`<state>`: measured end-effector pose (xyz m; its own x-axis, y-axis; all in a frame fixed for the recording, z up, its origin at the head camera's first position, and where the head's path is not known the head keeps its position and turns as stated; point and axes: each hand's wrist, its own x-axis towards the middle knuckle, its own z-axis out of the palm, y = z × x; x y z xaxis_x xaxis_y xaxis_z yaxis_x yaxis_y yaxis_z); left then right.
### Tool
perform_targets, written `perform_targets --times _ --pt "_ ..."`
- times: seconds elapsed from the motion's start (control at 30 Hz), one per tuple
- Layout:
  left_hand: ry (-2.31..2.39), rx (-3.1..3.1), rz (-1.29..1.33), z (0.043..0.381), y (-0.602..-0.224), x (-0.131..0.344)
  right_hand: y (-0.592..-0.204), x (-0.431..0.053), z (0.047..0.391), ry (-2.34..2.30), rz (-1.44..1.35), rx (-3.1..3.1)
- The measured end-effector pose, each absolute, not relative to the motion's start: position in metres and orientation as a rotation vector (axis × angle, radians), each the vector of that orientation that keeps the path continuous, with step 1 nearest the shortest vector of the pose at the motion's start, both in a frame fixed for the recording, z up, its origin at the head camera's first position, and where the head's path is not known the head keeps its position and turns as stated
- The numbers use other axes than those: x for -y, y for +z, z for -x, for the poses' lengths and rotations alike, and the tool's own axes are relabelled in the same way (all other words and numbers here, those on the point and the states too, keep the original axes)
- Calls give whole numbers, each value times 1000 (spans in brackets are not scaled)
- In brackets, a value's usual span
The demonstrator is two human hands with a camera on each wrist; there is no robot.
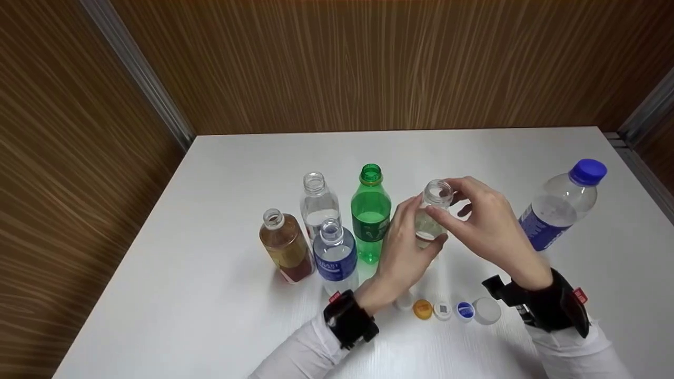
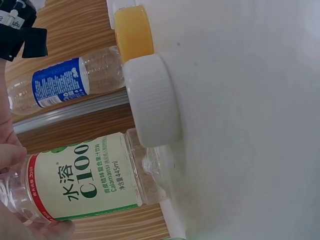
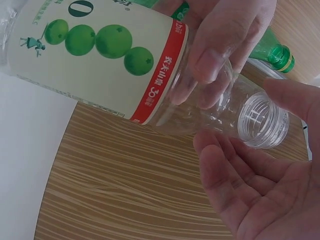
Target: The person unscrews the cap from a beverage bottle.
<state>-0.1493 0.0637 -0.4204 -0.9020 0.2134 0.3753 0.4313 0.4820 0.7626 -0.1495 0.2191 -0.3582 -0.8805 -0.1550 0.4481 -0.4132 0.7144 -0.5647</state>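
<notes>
My left hand [image 1: 408,247] grips a clear plastic drink bottle [image 2: 90,175] round its upper body, thumb on the near side. The bottle has no cap; its label is pale, with a red band and green fruit. At the bare threaded neck [image 3: 262,120] is my right hand [image 1: 487,221], its thumb in front and curved fingers on the other side. In the left wrist view the bottle's base is close to the tabletop. Left of my left hand stands an uncapped green bottle [image 1: 371,210].
Three more uncapped bottles stand at left: a brown one [image 1: 284,239], a clear one [image 1: 319,205] and a blue-labelled one [image 1: 335,258]. A blue-capped bottle [image 1: 563,202] stands at right. Several caps line the front, including an orange cap [image 1: 423,309] and a large white cap [image 1: 487,310].
</notes>
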Motion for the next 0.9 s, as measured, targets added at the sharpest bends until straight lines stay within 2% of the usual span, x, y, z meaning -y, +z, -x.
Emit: perform_targets --times 0.9 --pt "-1379 2479 552 149 -420 -65 -358 -220 149 936 -447 2575"
